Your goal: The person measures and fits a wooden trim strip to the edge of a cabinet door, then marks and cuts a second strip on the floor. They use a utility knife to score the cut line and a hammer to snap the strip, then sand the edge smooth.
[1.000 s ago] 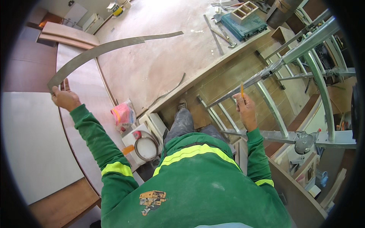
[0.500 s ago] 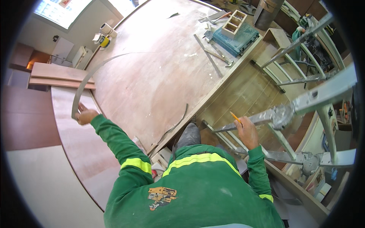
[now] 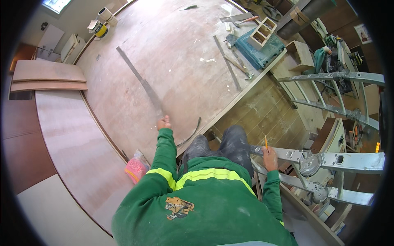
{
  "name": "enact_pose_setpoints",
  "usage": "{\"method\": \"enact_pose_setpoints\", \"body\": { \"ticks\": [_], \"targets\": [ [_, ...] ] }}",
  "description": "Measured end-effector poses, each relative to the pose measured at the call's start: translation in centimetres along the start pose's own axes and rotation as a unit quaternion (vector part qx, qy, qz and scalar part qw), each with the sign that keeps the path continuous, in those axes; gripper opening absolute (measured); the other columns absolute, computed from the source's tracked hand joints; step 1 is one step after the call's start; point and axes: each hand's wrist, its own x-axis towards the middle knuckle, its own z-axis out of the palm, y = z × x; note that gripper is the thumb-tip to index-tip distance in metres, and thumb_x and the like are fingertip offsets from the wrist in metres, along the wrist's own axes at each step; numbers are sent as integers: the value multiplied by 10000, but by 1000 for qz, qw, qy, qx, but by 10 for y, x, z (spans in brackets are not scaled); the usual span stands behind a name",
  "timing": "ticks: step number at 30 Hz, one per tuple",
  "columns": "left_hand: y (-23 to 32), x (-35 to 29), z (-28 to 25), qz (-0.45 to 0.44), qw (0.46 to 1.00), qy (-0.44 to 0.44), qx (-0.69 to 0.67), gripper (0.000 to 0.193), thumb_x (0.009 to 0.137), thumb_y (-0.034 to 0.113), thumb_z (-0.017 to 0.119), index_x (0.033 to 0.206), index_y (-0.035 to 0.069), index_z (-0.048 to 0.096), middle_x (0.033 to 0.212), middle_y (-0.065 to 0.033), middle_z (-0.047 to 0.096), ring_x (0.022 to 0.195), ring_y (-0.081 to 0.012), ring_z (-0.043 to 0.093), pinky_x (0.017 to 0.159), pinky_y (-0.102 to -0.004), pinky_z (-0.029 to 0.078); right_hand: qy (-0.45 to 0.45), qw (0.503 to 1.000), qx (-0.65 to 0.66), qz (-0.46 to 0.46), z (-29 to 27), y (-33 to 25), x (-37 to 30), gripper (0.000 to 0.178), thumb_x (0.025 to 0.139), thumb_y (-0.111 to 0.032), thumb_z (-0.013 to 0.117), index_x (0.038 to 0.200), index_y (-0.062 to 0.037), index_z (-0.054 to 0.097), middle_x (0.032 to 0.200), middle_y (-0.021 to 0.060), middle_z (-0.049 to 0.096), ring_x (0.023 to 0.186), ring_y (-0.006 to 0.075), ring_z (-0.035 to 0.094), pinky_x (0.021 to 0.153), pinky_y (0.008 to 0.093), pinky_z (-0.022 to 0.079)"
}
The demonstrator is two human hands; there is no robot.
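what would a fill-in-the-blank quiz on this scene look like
The left hand holds the long grey strip by one ____.
The right hand holds a thin yellow ____.
The hammer lies to the ____ of the strip.
The sleeves are mainly ____.
Missing words: end, pencil, right, green.

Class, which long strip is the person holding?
The grey strip, near end in the left hand; the curved strip and the straight strip beside the hammer are in neither hand.

Counter [image 3: 172, 61] is brightly lit, right side dimmer, window [image 3: 57, 5] at top left glows pale, strip [image 3: 143, 83] motion-blurs near the left hand [image 3: 163, 123], fisheye bends straight edges, black vignette eats the corners.
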Motion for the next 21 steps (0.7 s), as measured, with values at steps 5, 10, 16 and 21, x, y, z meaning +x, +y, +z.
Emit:
{"method": "enact_pose_setpoints", "body": {
  "ticks": [5, 10, 16, 21],
  "targets": [
    [68, 70, 66, -331, 636, -78, -693, 385, 1073, 108, 611, 1458, 109, 583, 1446, -93, 659, 1394, -421, 565, 1190, -602, 468, 29, 991, 117, 49, 18, -4, 33, 437, 1103, -403, 598, 1074, 20, 706, 950, 216, 721, 895, 371, 693, 813, 488, 529],
    [187, 70, 138, -318, 577, -126, -742, 374, 1091, 160, 632, 1460, 132, 579, 1463, -42, 642, 1434, -427, 544, 1200, -597, 468, 4, 932, 328, 151, 4, -16, 42, 404, 1113, -463, 606, 1029, -88, 728, 921, -4, 702, 859, 101, 670, 750, 296, 541],
    [360, 107, 195, -233, 514, -207, -799, 531, 1061, 223, 724, 1548, 145, 527, 1543, -83, 580, 1411, -496, 544, 1170, -622, 501, -95, 913, 370, 140, 14, -4, 97, 379, 1107, -446, 636, 1109, -84, 746, 966, -5, 714, 918, 87, 666, 783, 280, 536],
    [441, 95, 260, -130, 859, -468, -163, 985, 927, 629, 782, 1697, 168, 376, 1675, -201, 464, 1455, -479, 529, 1193, -622, 472, -139, 892, 414, 119, 17, 13, 177, 391, 1119, -436, 623, 1110, -68, 754, 944, 3, 720, 876, 87, 677, 777, 263, 545]
  ]
}}
